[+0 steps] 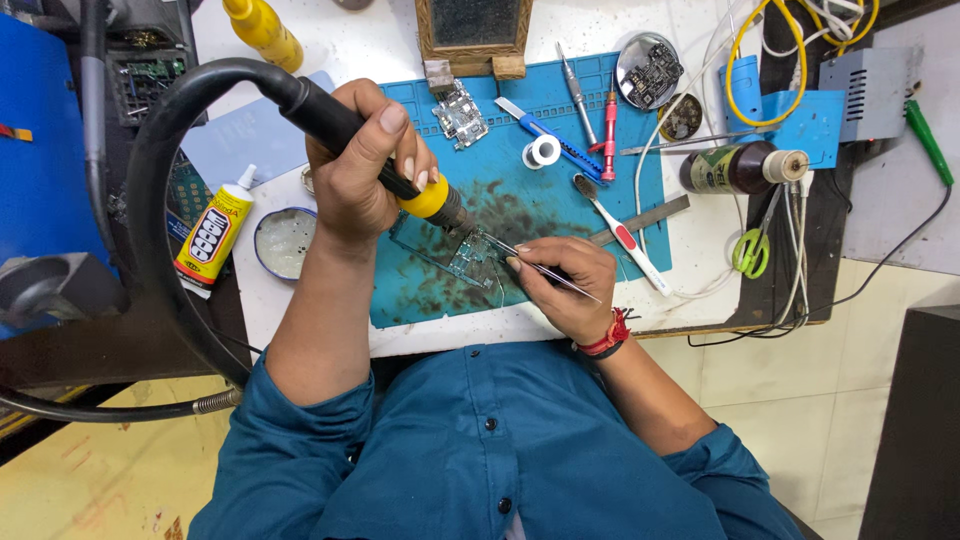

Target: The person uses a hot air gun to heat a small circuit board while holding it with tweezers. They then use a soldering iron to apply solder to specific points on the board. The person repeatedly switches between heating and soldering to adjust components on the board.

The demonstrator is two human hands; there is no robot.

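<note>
My left hand (362, 165) grips a black hot-air handpiece (340, 125) with a yellow collar, its metal nozzle pointing down at a small circuit board (468, 255). The board lies on a stained blue work mat (590, 215). My right hand (562, 283) pinches thin metal tweezers (560, 280), their tips touching the board beside the nozzle. A thick black hose (160, 170) loops from the handpiece round to the left.
On the mat lie a toothbrush (620, 232), a screwdriver (609, 130), a tape roll (543, 152), a metal part (460, 112). A glue tube (213, 235) and round tin (285, 242) sit left. A brown bottle (735, 167), green scissors (750, 250), cables lie right.
</note>
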